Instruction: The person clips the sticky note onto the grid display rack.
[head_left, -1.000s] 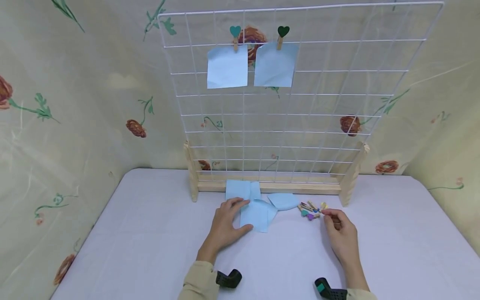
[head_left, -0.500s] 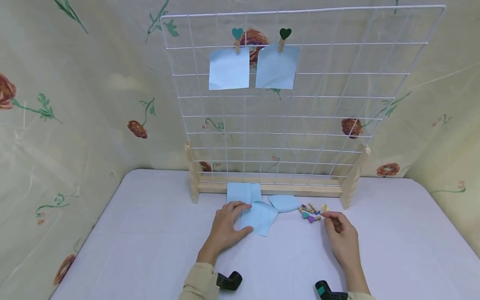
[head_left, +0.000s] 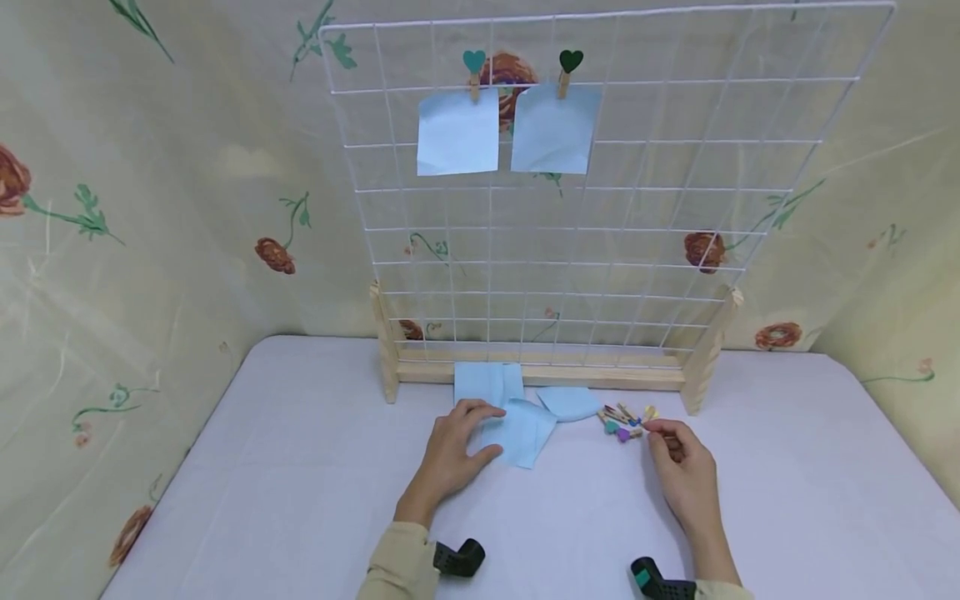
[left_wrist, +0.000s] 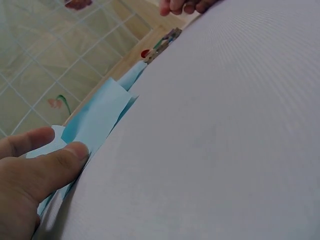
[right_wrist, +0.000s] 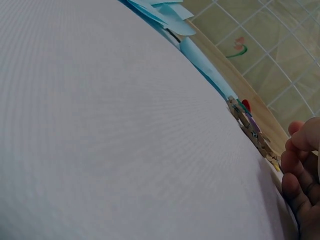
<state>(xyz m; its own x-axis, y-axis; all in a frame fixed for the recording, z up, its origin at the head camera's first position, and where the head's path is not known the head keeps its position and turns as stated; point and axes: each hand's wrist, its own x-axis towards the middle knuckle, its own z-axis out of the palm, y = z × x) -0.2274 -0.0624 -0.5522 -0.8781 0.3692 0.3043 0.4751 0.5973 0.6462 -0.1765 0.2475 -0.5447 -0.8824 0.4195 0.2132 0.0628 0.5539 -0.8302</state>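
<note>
Several loose blue paper sheets (head_left: 527, 433) lie overlapping in front of the rack. My left hand (head_left: 452, 454) rests at their left side, thumb and forefinger apart; in the left wrist view the thumb (left_wrist: 75, 152) touches a sheet (left_wrist: 102, 112) that tilts up. To the right is a small heap of wooden clothespins with coloured hearts, among them a purple heart (head_left: 622, 434). Beside the heap, my right hand (head_left: 684, 471) has its fingers curled, the tips at the nearest pins. Whether a clothespin is between them is hidden.
A white wire grid rack (head_left: 637, 227) stands in a wooden base (head_left: 600, 377) at the back of the white-covered table (head_left: 315, 467). Two blue sheets hang near its top: the left sheet (head_left: 457, 137) under a teal-heart clothespin (head_left: 474, 62), the right sheet (head_left: 557, 133) under a dark green one (head_left: 571, 62).
My left thumb has shifted slightly left and up, and the front blue sheet's lower edge has turned a little. My right hand stays in place by the clothespins.
</note>
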